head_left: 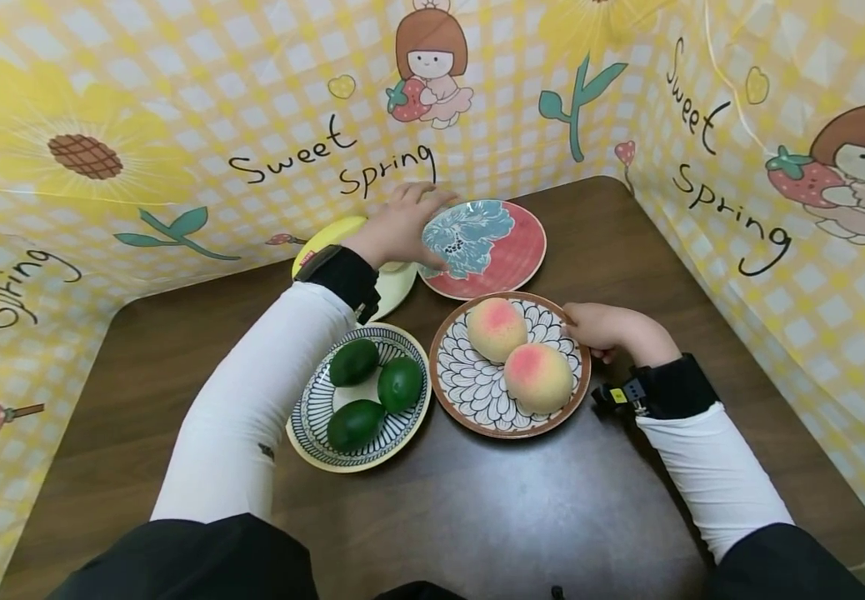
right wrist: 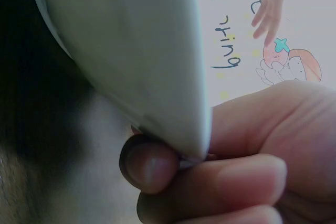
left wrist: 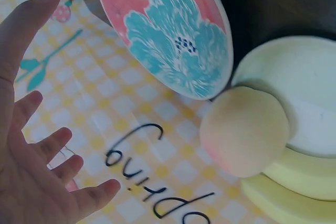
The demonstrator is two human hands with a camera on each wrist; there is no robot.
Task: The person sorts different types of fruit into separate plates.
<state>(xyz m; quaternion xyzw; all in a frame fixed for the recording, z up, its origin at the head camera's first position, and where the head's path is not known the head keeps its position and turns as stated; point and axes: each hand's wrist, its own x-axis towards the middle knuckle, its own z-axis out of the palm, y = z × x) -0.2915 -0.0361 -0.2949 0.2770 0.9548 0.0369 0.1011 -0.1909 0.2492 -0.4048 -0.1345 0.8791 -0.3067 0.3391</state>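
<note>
My right hand [head_left: 605,325] pinches the brown rim of a petal-patterned plate [head_left: 470,392], its fingers [right wrist: 239,179] curled at the edge in the right wrist view. Two peaches [head_left: 539,379] lie on that plate. My left hand [head_left: 402,225] hovers at the back with spread fingers, holding nothing. Just right of it is a pink plate [head_left: 526,246] with a blue flower. In the left wrist view, another peach [left wrist: 244,132] sits beside bananas [left wrist: 310,177] on a pale plate [left wrist: 302,77]; in the head view the hand mostly hides this peach.
Left of the peach plate, a blue-and-white patterned plate [head_left: 312,408] carries three dark green avocados [head_left: 353,362]. All the plates stand close together on a brown wooden table [head_left: 200,383]. A yellow checked cloth [head_left: 267,83] rises behind the table and along its sides.
</note>
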